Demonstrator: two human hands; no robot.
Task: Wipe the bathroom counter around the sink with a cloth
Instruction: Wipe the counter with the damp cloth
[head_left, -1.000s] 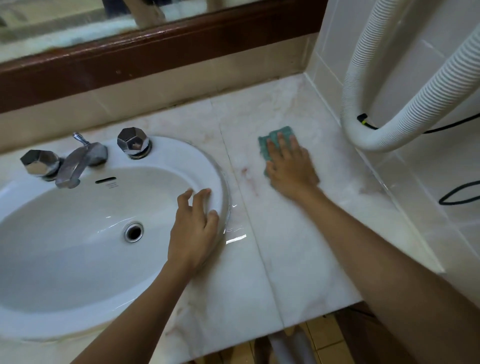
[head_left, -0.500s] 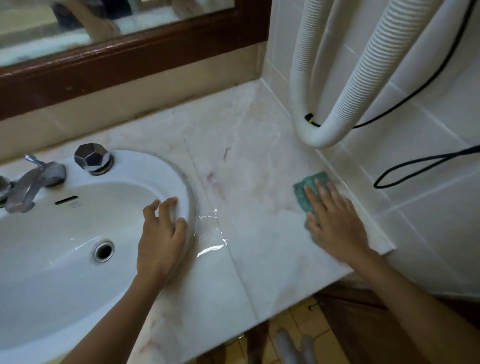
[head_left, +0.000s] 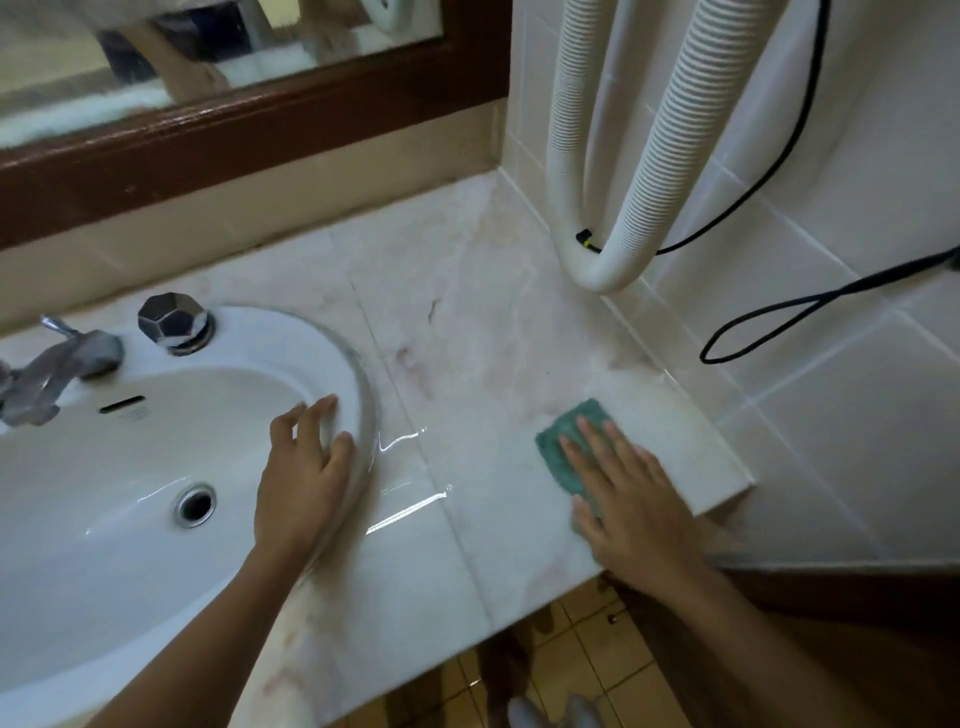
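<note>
A green cloth (head_left: 563, 441) lies flat on the pale marble counter (head_left: 467, 322), near its front right corner. My right hand (head_left: 631, 499) presses down on the cloth with straight, spread fingers and covers most of it. The white oval sink (head_left: 156, 457) takes up the left of the counter. My left hand (head_left: 306, 478) rests on the sink's right rim, fingers lightly bent over the edge, holding nothing.
A chrome faucet (head_left: 57, 369) and a faceted chrome knob (head_left: 174, 322) stand at the sink's back. A white ribbed hose (head_left: 623, 208) loops down the tiled right wall, with a black cable (head_left: 779, 322) beside it. A wood-framed mirror (head_left: 234, 119) is behind. The counter's front edge drops to a tiled floor (head_left: 597, 654).
My right hand has slid the cloth from the counter's middle back toward the front right corner. The left hand has stayed on the sink rim. The view has shifted right.
</note>
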